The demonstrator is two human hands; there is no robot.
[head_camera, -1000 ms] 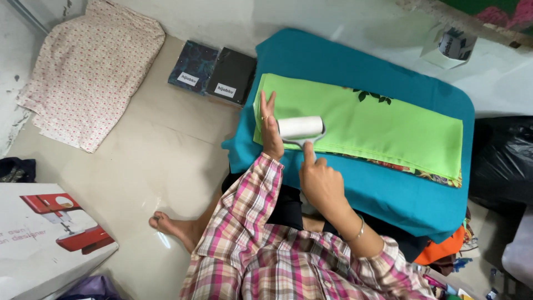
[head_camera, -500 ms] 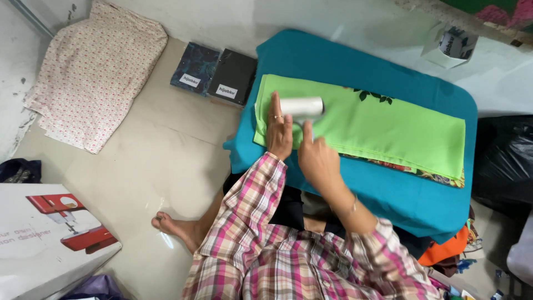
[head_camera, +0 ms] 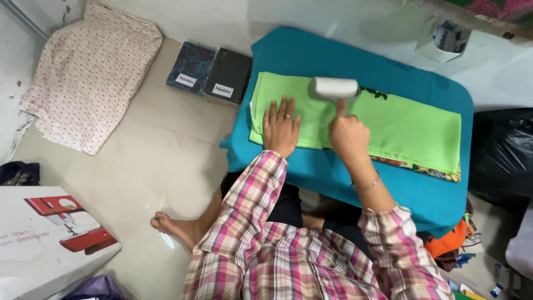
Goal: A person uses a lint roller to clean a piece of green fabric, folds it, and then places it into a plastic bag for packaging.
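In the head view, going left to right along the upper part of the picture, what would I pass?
Floral pillow → two dark flat packets → left hand flat on the green cloth → white lint roller held in the right hand → black bag.

Left hand (head_camera: 281, 129) flat on green cloth (head_camera: 405, 125); right hand (head_camera: 348, 136) grips lint roller (head_camera: 335, 88)
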